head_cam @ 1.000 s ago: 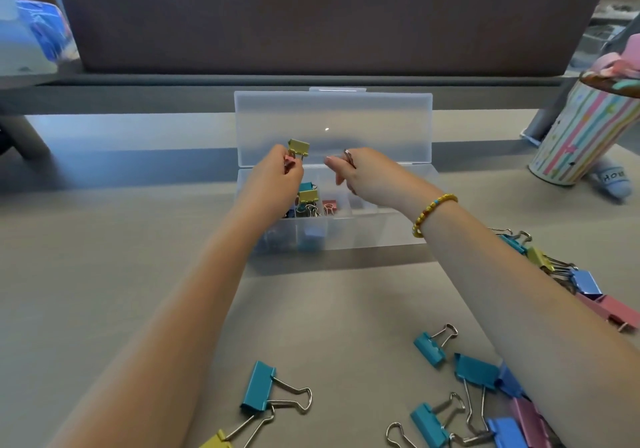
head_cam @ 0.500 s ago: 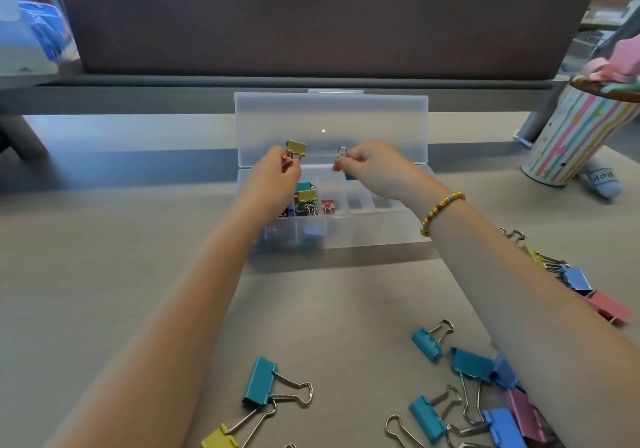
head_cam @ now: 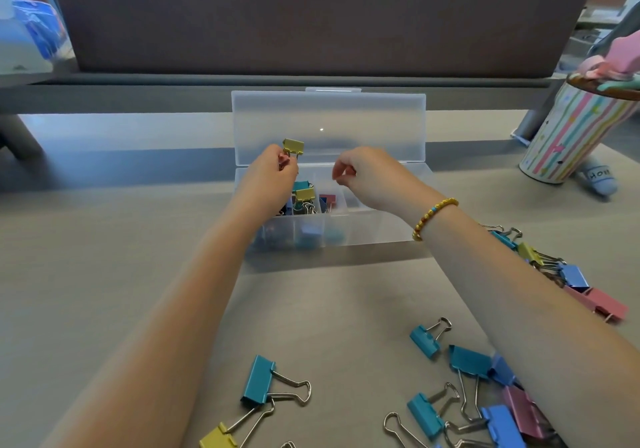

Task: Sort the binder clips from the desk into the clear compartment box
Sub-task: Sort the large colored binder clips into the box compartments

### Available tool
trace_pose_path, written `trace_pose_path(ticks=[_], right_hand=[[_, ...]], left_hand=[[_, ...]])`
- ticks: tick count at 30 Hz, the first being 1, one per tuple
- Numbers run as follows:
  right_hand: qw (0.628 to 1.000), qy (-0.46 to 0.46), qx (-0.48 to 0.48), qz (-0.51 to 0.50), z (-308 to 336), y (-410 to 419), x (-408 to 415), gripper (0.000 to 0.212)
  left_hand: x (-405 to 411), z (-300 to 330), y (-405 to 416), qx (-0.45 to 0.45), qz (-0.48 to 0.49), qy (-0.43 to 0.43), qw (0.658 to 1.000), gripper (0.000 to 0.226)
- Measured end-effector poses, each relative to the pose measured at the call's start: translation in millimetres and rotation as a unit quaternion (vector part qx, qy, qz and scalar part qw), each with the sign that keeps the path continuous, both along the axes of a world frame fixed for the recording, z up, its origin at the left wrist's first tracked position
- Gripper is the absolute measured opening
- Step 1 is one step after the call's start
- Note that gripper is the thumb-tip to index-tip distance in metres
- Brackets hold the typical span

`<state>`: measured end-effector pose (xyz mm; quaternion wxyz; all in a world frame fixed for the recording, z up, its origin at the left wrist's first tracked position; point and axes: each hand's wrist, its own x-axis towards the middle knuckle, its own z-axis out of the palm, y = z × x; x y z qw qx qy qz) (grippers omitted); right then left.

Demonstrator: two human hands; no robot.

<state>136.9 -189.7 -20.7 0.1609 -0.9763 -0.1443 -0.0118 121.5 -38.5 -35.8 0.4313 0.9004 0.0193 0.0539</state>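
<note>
Two hands: over the clear compartment box (head_cam: 346, 229).
Left hand (head_cam: 266, 177): pinches yellow clip (head_cam: 293, 147).
Right hand (head_cam: 367, 174): curled, seemingly empty.
Next: likely drop it in a compartment.

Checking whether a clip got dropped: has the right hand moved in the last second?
Yes. The right hand has shifted rightward along the open clear compartment box, its small clip no longer visible.

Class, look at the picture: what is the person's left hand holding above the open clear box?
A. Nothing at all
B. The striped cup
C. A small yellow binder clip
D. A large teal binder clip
C: the left hand pinches a small yellow binder clip by its wire handles, raised in front of the lid of the clear compartment box.
</note>
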Motion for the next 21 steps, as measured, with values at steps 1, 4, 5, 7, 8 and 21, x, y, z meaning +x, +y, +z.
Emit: trace_pose_path(ticks=[1, 4, 5, 7, 8, 21], right_hand=[[1.0, 0.012, -0.02, -0.001, -0.1, -0.2, 0.6, 0.02], [0.995, 0.078, -0.065, 0.004, -1.3, 5.5, 1.5, 0.029], [0.993, 0.094, -0.073, 0.002, -2.0, 9.0, 1.5, 0.032], [0.99, 0.105, -0.096, -0.005, -3.3, 16.0, 2.9, 0.034], [0.988, 0.107, -0.11, -0.008, -4.1, 19.5, 4.3, 0.034], [0.993, 0.035, -0.063, -0.096, -20.7, 24.5, 27.5, 0.028]], left_hand=[[0.6, -0.6, 0.2, 0.001, -0.001, -0.002, 1.0, 0.015], [2.1, -2.0, 1.0, 0.004, 0.0, -0.004, 1.0, 0.015], [2.2, -2.0, 1.0, 0.005, 0.0, -0.004, 1.0, 0.015], [2.2, -2.3, 1.0, 0.005, 0.001, -0.005, 1.0, 0.015], [2.0, -2.3, 1.2, 0.005, 0.001, -0.006, 1.0, 0.016], [1.7, -1.8, 0.2, 0.008, -0.004, -0.004, 1.0, 0.014]])
